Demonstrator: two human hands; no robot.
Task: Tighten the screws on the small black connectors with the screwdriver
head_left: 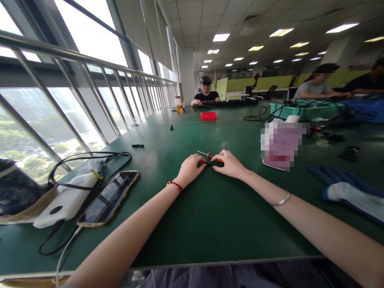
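Mostly crosswise, the screwdriver [209, 155] points left and slightly forward.

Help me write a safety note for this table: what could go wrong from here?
The small black part at the fingertips of the left hand might slip away. The orange tool by the right hand has a thin shaft that could poke someone. The white cable hanging over the edge of the table might snag.

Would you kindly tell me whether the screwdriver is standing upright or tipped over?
Tipped over: the screwdriver has its thin shaft pointing left from its orange handle. Whether the right hand holds it, I cannot tell.
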